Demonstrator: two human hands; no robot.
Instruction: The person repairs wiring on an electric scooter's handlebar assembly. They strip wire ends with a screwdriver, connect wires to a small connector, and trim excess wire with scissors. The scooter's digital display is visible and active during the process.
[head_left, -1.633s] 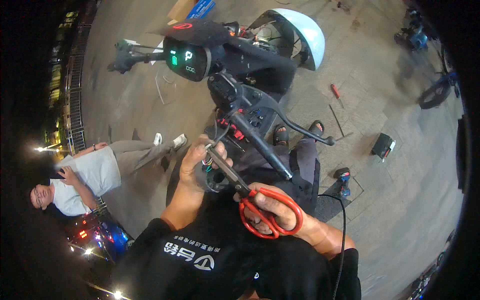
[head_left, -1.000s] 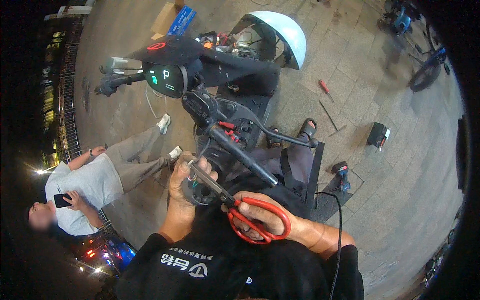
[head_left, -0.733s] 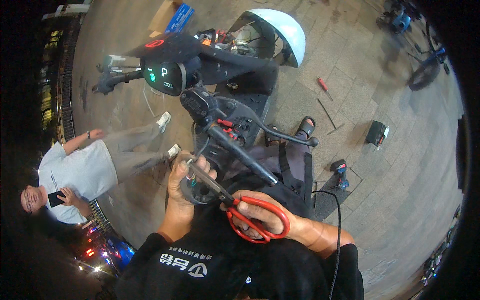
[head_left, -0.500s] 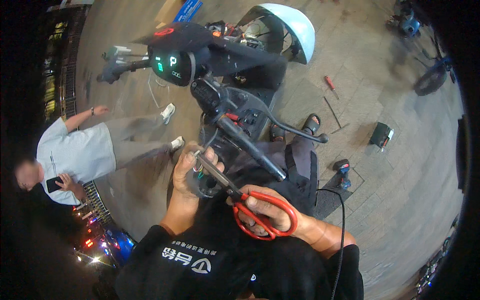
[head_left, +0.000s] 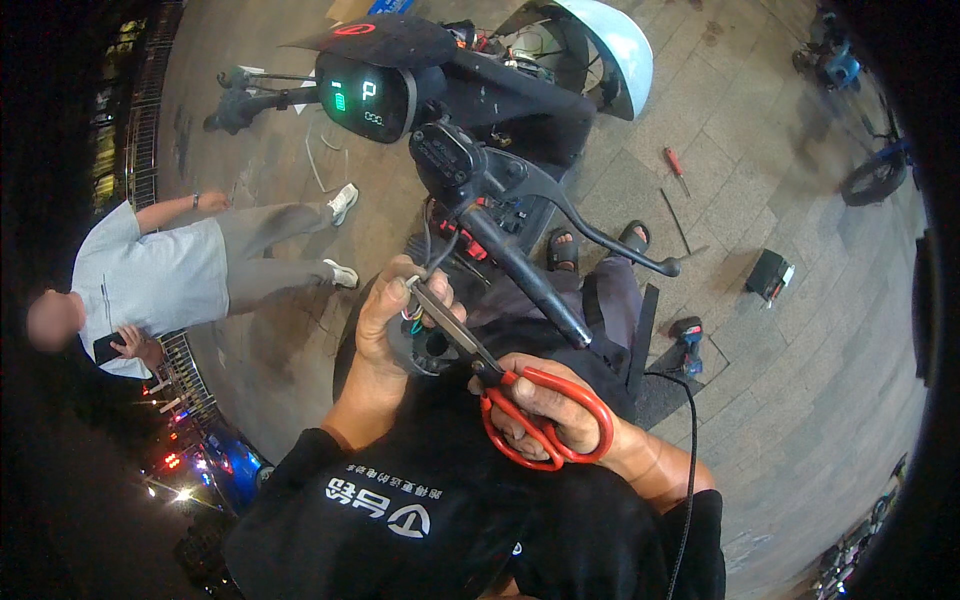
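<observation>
Red-handled scissors (head_left: 466,343) are in my right hand (head_left: 555,405), whose fingers are wrapped through the loops. Their blades point up and left, with the tips at my left hand (head_left: 385,320). There my left thumb and fingers pinch a thin grey cable, and the tips touch or nearly touch its end. Thin coloured wires (head_left: 411,327) show just below the pinch. A dark rounded part (head_left: 428,352) hangs beneath them, partly hidden by my hand. Just beyond is a bare black handlebar tube (head_left: 525,278) with a brake lever (head_left: 600,243).
The scooter's lit display (head_left: 366,100) and opened front with exposed wiring (head_left: 515,55) lie ahead. On the paving at right are a screwdriver (head_left: 677,168), a thin rod (head_left: 675,220), a black box (head_left: 768,275) and a cordless drill (head_left: 687,340). A person (head_left: 150,270) stands at left.
The view has shifted slightly, so the scooter and my hands appear farther right. The scissors stay at the cable in my left hand. The person at left has shifted their legs slightly.
</observation>
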